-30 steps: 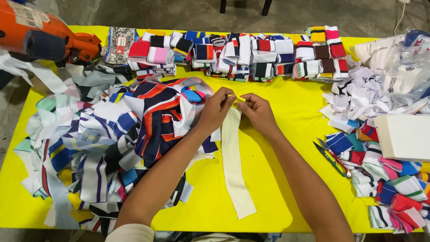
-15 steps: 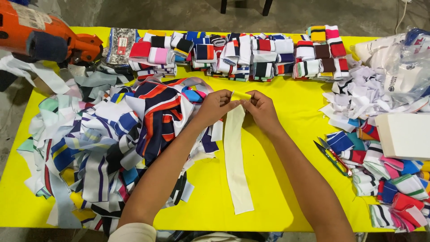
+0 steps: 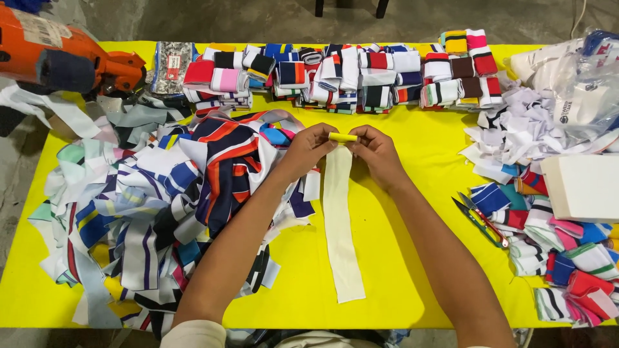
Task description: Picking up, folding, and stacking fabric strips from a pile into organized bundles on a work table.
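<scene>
A long cream fabric strip (image 3: 340,225) lies lengthwise on the yellow table (image 3: 412,258), its far end folded over into a small yellow-looking roll. My left hand (image 3: 308,148) pinches the left side of that folded end. My right hand (image 3: 375,150) pinches its right side. Both hands rest near the table's middle, just below a row of folded striped fabric pieces (image 3: 348,74).
A big heap of loose striped strips (image 3: 161,200) lies at the left. An orange machine (image 3: 64,61) sits at the far left corner. Thread snips (image 3: 480,220) lie right of my right arm, beside more strips (image 3: 561,258), a white box (image 3: 583,187) and a plastic bag (image 3: 587,84).
The far end of the cream strip has been folded a little further between my fingers. My hands have stayed in nearly the same place.
</scene>
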